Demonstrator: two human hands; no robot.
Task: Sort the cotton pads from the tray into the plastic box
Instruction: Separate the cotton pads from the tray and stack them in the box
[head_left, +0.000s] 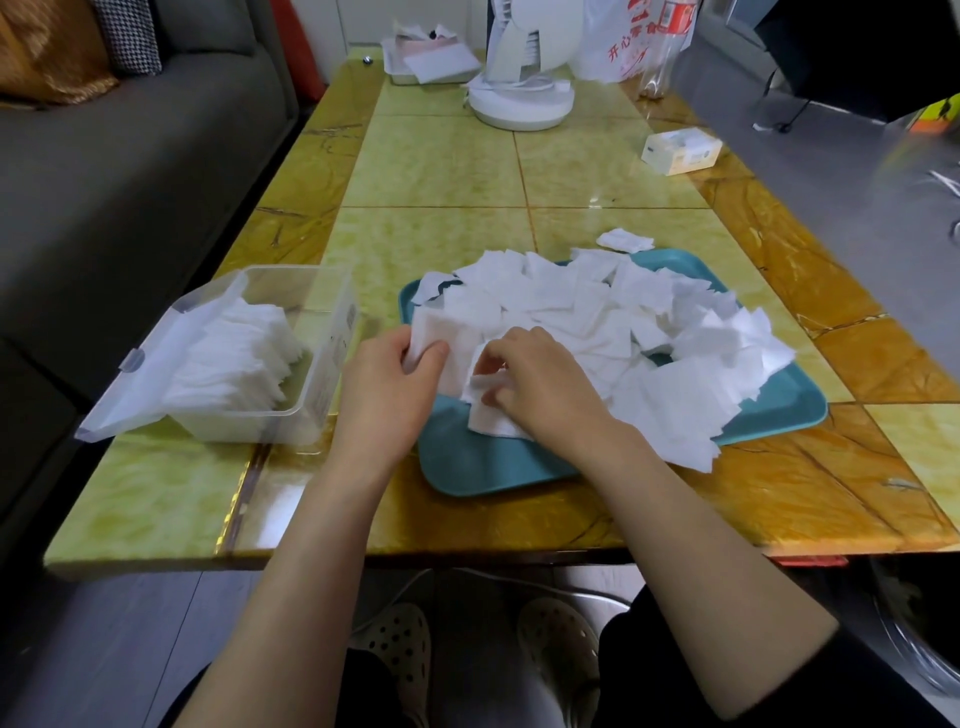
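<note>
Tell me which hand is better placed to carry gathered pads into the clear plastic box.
The left hand. It already grips a bunch of white square cotton pads at the teal tray's left edge, right beside the clear plastic box. The right hand is busy over the tray.

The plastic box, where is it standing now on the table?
In the head view, the plastic box stands on the table's left side, just left of the teal tray and the left hand, lid open.

Both my forearms run up from bottom of frame, bare, converging mid-frame. Left hand (387, 387) centre-left, thumb and fingers pinched closed around a thin stack. Right hand (540, 387) just beside it, palm down, fingers curled, tips pinching one sheet.
</note>
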